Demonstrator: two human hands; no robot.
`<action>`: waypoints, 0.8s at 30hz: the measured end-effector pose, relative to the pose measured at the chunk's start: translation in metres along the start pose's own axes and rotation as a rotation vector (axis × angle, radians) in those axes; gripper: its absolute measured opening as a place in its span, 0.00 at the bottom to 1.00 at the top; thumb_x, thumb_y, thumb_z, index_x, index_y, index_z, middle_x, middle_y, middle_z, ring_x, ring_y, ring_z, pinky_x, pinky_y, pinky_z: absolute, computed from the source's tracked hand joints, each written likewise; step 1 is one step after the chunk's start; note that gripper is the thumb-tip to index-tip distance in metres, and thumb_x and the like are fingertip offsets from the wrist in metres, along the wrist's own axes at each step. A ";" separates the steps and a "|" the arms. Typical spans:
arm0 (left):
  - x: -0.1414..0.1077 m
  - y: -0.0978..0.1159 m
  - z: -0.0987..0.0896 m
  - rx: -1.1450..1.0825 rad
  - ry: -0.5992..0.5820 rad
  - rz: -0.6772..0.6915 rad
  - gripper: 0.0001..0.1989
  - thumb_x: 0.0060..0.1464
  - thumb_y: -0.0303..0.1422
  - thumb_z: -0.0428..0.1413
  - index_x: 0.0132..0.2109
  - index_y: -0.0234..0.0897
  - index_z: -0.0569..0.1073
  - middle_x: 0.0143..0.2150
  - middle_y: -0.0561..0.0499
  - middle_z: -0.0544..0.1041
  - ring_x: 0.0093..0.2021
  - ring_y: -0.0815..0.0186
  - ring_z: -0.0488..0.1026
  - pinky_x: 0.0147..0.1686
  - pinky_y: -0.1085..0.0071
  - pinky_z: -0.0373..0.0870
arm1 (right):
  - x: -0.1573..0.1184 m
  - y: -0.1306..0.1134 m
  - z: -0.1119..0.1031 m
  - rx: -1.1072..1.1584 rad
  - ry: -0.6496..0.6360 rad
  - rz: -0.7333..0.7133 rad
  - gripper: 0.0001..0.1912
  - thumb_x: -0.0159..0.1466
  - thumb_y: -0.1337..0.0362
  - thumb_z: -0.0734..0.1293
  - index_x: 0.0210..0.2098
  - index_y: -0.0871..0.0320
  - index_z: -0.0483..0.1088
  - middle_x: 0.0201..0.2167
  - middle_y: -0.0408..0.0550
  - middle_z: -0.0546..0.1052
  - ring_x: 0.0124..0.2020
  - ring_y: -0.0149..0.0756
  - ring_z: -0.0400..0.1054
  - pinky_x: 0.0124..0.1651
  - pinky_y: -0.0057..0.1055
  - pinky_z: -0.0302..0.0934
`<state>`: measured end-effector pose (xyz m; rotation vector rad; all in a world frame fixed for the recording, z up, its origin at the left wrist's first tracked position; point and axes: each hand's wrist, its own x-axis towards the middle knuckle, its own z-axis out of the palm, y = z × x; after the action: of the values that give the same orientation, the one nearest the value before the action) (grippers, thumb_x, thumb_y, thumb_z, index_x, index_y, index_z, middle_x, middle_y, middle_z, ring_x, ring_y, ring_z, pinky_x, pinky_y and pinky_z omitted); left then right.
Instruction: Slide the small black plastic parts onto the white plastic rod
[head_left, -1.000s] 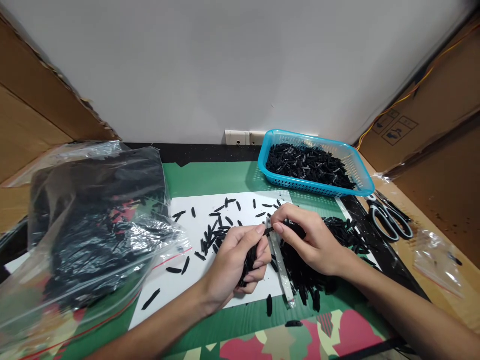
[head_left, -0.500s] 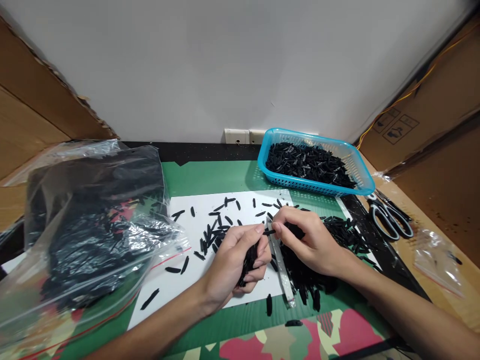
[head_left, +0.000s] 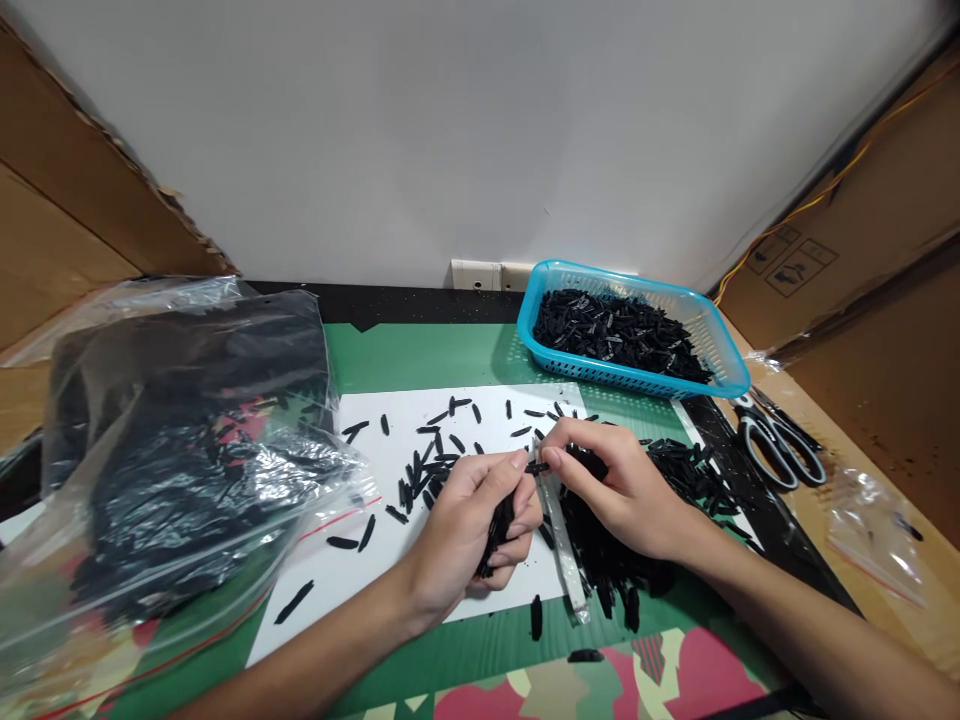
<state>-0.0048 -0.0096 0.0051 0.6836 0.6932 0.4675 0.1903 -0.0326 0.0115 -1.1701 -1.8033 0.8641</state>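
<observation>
My left hand (head_left: 480,525) is closed around a bunch of thin black strips (head_left: 497,535), which show between the palm and curled fingers. Its thumb and forefinger also pinch one end of a single black strip (head_left: 537,467). At the other end of that strip, my right hand (head_left: 615,485) pinches with thumb and forefinger. Beneath the hands lies a white paper sheet (head_left: 322,590) with loose black strips scattered on it. A narrow pale, clear-wrapped strip (head_left: 568,560) lies between the hands. Under my right hand is a dark heap of black strips (head_left: 611,560), partly hidden.
A blue basket (head_left: 637,385) of black pieces stands at the back right. Scissors (head_left: 772,445) and a small clear bag (head_left: 874,540) lie on the right. A large zip bag (head_left: 202,480) of black material fills the left. Cardboard boxes (head_left: 877,270) flank both sides.
Both hands keep nearly the same pose, still pinching the single strip between them. The view has shifted very slightly; nothing else visibly moved.
</observation>
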 end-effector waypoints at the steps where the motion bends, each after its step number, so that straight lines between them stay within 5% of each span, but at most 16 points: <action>1: 0.000 0.000 0.000 -0.002 0.000 -0.002 0.26 0.64 0.53 0.58 0.29 0.37 0.64 0.23 0.59 0.62 0.17 0.79 0.50 0.10 0.86 0.46 | -0.001 0.000 0.001 -0.010 0.003 -0.012 0.11 0.76 0.65 0.63 0.36 0.57 0.69 0.31 0.41 0.73 0.32 0.30 0.66 0.38 0.26 0.59; 6: 0.001 0.000 0.000 -0.022 -0.024 0.001 0.25 0.65 0.51 0.58 0.30 0.37 0.64 0.23 0.59 0.63 0.17 0.79 0.50 0.10 0.87 0.44 | 0.001 0.002 -0.008 -0.337 0.101 -0.244 0.07 0.74 0.70 0.64 0.37 0.56 0.68 0.32 0.44 0.76 0.34 0.35 0.70 0.41 0.31 0.63; 10: 0.000 -0.001 0.000 -0.038 -0.030 0.003 0.25 0.65 0.51 0.58 0.30 0.38 0.63 0.23 0.60 0.61 0.17 0.79 0.49 0.10 0.87 0.44 | 0.009 0.015 -0.045 -0.819 0.372 -0.469 0.07 0.72 0.72 0.67 0.37 0.56 0.68 0.32 0.46 0.79 0.34 0.38 0.73 0.48 0.38 0.62; 13: -0.001 -0.003 -0.002 -0.040 -0.021 -0.021 0.25 0.63 0.54 0.59 0.32 0.38 0.63 0.24 0.60 0.62 0.17 0.79 0.49 0.10 0.87 0.44 | 0.012 0.032 -0.077 -1.015 0.614 -0.280 0.06 0.73 0.67 0.67 0.38 0.56 0.71 0.32 0.48 0.80 0.34 0.41 0.74 0.46 0.41 0.61; 15: -0.001 -0.004 -0.002 -0.032 -0.022 -0.026 0.26 0.61 0.55 0.60 0.32 0.39 0.63 0.24 0.60 0.62 0.18 0.79 0.49 0.11 0.87 0.44 | 0.012 0.041 -0.089 -1.107 0.644 -0.101 0.03 0.72 0.64 0.68 0.43 0.57 0.73 0.35 0.50 0.82 0.37 0.46 0.75 0.47 0.45 0.60; 18: -0.001 -0.004 -0.001 -0.012 -0.025 -0.013 0.27 0.59 0.57 0.61 0.33 0.39 0.64 0.23 0.61 0.62 0.17 0.78 0.50 0.11 0.86 0.44 | 0.009 0.038 -0.083 -1.014 0.598 -0.088 0.04 0.72 0.64 0.70 0.45 0.57 0.75 0.37 0.51 0.82 0.38 0.47 0.74 0.46 0.44 0.61; 24: -0.001 -0.007 0.001 0.022 0.063 -0.013 0.28 0.58 0.59 0.60 0.32 0.40 0.63 0.21 0.61 0.60 0.17 0.78 0.49 0.11 0.84 0.42 | -0.002 -0.014 -0.019 -0.418 0.086 -0.620 0.10 0.71 0.67 0.71 0.51 0.63 0.74 0.40 0.54 0.81 0.40 0.40 0.75 0.40 0.35 0.69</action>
<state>-0.0035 -0.0155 0.0017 0.6869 0.7628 0.4716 0.2022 -0.0372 0.0313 -0.7816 -2.1541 0.0794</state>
